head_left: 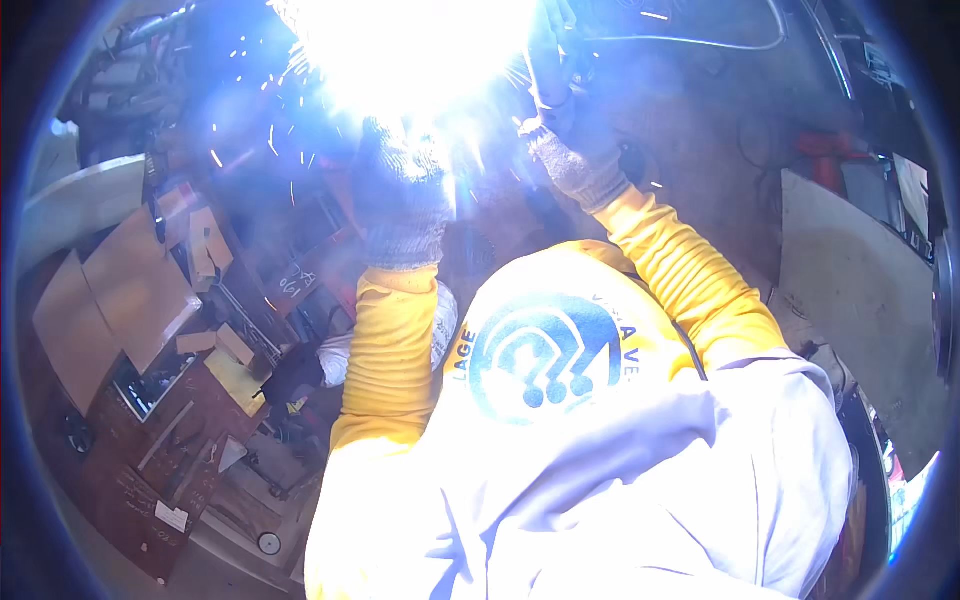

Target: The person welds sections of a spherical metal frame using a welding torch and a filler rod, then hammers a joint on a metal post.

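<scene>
A blinding blue-white welding arc fills the top middle and throws sparks to the left. My left hand, in a grey knit glove, reaches right up beneath the glare. Its fingers are washed out, so what they touch is hidden. To the right, my right hand, also gloved, is closed around a dark, slim handle that looks like a welding torch, beside the arc. The workpiece is lost in the light. Yellow sleeves cover both forearms, and yellow cloth with a round blue print bulges between them.
Brown cardboard pieces lean at the left, above a dark red-brown surface with scraps and tools. A pale bundle lies by my left sleeve. At the right stand a large grey sheet and a red object. A thin cable curves at the top right.
</scene>
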`<state>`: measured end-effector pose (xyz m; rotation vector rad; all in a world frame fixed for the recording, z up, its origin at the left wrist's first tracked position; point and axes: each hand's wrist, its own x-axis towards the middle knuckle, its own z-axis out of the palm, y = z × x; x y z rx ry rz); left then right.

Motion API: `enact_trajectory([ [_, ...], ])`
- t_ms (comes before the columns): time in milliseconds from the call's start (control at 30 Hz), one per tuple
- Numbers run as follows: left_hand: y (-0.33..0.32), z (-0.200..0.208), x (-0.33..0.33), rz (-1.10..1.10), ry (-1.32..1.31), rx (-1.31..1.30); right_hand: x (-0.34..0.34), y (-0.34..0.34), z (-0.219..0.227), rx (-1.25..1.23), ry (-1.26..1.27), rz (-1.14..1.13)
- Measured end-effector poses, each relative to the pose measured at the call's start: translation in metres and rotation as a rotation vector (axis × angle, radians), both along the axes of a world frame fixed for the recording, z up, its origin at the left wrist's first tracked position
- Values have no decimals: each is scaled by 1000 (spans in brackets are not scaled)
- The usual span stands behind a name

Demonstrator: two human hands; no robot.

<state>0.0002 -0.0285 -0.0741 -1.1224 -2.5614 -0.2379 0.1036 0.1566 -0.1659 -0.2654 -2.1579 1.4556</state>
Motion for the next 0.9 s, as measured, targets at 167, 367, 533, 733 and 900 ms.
enact_trajectory([
  [167, -8, -21, 4, 132, -89, -81, 6, -3, -47, 2, -85, 8],
  [367, 38, 44, 1, 208, -357, -287, 15, -8, -38, -581, -48, -9],
  [533, 15, 10, -3, 74, -133, 155, 12, -10, -23, -452, -89, -17],
  [733, 19, 15, -2, 277, -460, 201, 7, -16, -35, -401, -193, -32],
  [900, 17, 17, -2, 268, -441, 177, 5, -20, -34, -479, -199, -55],
])
